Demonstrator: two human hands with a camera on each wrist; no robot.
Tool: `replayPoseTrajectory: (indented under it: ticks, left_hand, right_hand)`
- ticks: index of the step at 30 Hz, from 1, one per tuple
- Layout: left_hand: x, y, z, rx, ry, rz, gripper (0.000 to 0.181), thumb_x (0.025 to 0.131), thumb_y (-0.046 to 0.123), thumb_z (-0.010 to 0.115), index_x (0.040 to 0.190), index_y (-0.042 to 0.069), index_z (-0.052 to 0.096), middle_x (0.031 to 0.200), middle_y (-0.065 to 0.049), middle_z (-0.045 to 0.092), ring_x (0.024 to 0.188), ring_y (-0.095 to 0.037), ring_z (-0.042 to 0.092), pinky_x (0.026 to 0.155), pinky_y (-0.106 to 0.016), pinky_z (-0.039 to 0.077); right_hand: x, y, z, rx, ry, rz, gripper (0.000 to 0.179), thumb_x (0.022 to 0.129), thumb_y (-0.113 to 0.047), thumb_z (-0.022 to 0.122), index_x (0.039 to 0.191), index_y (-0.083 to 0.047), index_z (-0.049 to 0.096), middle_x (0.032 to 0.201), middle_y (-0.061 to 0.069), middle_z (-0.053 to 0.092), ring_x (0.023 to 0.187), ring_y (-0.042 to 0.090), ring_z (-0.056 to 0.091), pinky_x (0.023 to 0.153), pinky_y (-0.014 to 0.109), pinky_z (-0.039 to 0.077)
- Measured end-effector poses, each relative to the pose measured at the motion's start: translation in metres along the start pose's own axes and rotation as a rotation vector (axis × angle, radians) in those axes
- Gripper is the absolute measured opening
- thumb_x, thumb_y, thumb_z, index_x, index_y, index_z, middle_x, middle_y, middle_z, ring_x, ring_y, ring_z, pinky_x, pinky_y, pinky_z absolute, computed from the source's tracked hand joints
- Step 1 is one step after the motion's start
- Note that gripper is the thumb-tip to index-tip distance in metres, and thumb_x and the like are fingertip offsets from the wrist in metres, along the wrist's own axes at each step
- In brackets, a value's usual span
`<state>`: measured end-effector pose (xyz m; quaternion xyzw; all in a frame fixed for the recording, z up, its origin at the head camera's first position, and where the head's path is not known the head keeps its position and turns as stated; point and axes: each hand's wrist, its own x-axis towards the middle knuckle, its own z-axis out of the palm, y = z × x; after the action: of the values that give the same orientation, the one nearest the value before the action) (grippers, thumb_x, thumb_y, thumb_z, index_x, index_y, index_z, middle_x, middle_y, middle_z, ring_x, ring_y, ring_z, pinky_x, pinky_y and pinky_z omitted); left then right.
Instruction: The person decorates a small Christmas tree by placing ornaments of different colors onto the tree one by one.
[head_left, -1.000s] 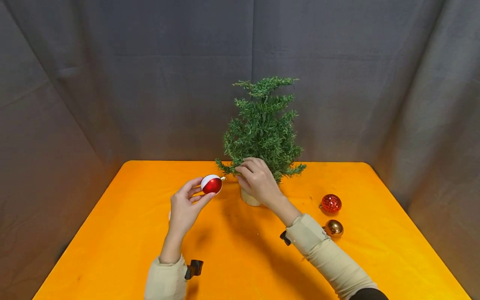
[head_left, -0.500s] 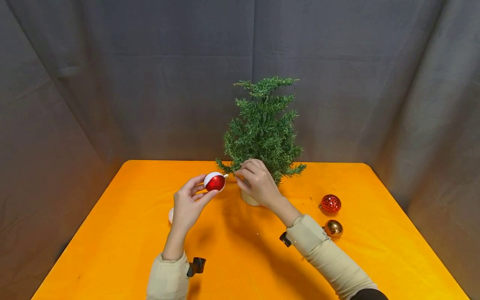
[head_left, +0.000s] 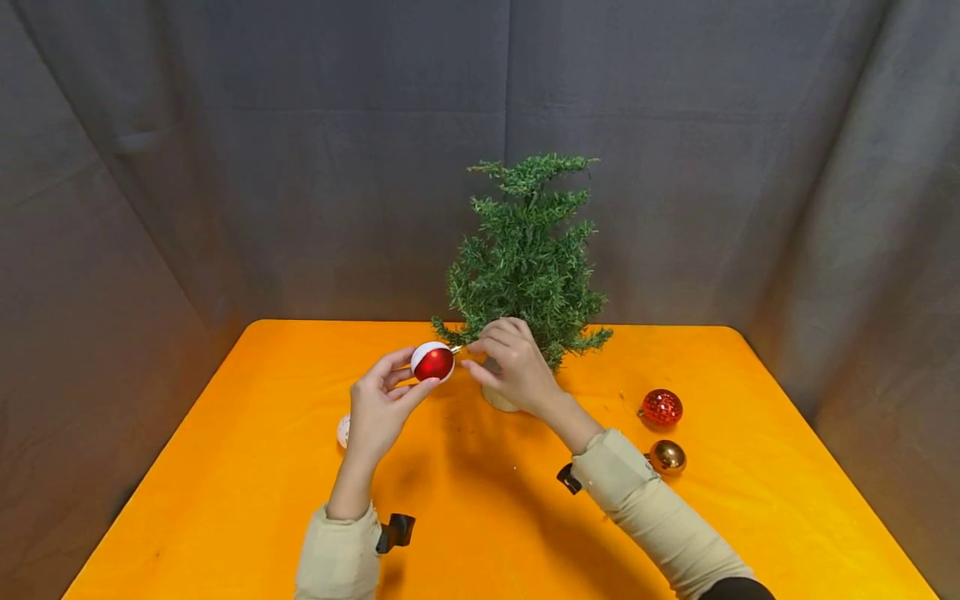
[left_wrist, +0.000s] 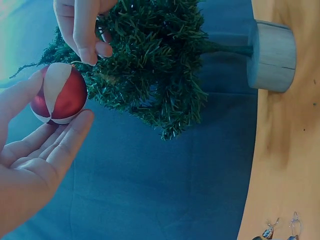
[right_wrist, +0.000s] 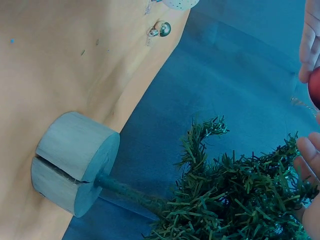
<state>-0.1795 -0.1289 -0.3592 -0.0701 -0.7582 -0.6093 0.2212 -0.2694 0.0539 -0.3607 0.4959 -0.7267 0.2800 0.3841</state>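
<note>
My left hand [head_left: 380, 408] holds a red-and-white Christmas bauble [head_left: 433, 363] between thumb and fingers, its gold cap pointing right. In the left wrist view the bauble [left_wrist: 65, 95] shows white stripes, and a thin loop leads from it toward the other hand's fingertips. My right hand [head_left: 517, 362] is at the lower left branches of a small artificial Christmas tree [head_left: 528, 250]. Its thumb stands apart from the index finger, close to the bauble's cap. In the right wrist view the gold loop [right_wrist: 302, 103] shows free beside the right hand [right_wrist: 311, 160].
The tree stands on a round wooden base [left_wrist: 272, 56] on an orange-covered table [head_left: 247, 467]. A red bauble [head_left: 663, 407] and a gold bauble [head_left: 667, 457] lie to the right. A white ball [head_left: 343, 431] is partly hidden behind the left wrist. Grey curtains surround the table.
My left hand has brought the bauble slightly right and up, its cap now right by the right fingertips. The right thumb has moved down, away from the index finger.
</note>
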Motion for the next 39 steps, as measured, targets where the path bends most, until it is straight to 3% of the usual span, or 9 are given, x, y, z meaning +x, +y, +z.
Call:
replayPoseTrajectory:
  ticks: [7,13,21,29,39]
  left_hand:
    - [-0.002,0.002,-0.001,-0.028,0.001,-0.017,0.046,0.073,0.009,0.073,0.114,-0.003,0.057,0.107,-0.014,0.061,0.09,-0.022,0.061,0.074,-0.027,0.049]
    - [-0.002,0.003,0.0,-0.035,-0.015,-0.026,0.046,0.073,0.011,0.073,0.114,-0.004,0.057,0.107,-0.015,0.06,0.09,-0.023,0.06,0.074,-0.025,0.049]
    - [-0.006,0.027,-0.001,-0.029,-0.025,-0.054,0.043,0.075,0.001,0.07,0.114,-0.01,0.054,0.109,-0.021,0.058,0.092,-0.03,0.059,0.074,-0.023,0.049]
    - [-0.002,-0.001,-0.001,-0.042,-0.017,-0.067,0.046,0.073,0.011,0.073,0.114,-0.003,0.057,0.108,-0.015,0.06,0.091,-0.023,0.06,0.074,-0.022,0.049]
    - [-0.001,-0.009,-0.002,-0.047,-0.005,-0.061,0.046,0.072,0.011,0.074,0.113,-0.002,0.058,0.107,-0.014,0.061,0.09,-0.023,0.06,0.072,-0.022,0.049]
  right_hand:
    - [-0.001,-0.003,0.0,0.057,-0.046,0.031,0.012,0.075,-0.015,0.065,0.082,-0.005,0.068,0.078,0.006,0.063,0.084,0.021,0.053,0.085,0.043,0.033]
    - [0.0,-0.003,0.0,0.042,-0.04,0.042,0.02,0.082,-0.023,0.061,0.082,-0.004,0.067,0.079,0.006,0.063,0.085,0.021,0.053,0.086,0.044,0.033]
    - [0.0,-0.003,0.001,-0.028,-0.024,0.01,0.007,0.073,-0.009,0.073,0.077,-0.006,0.068,0.076,0.004,0.063,0.082,0.02,0.055,0.084,0.043,0.036]
    - [0.0,-0.002,-0.001,-0.028,-0.019,0.017,0.005,0.074,-0.004,0.071,0.079,-0.005,0.069,0.078,0.005,0.064,0.084,0.02,0.056,0.084,0.041,0.036]
    - [0.001,-0.003,-0.003,0.04,0.021,0.063,0.009,0.072,0.002,0.071,0.08,-0.002,0.069,0.078,0.006,0.065,0.083,0.021,0.057,0.084,0.043,0.037]
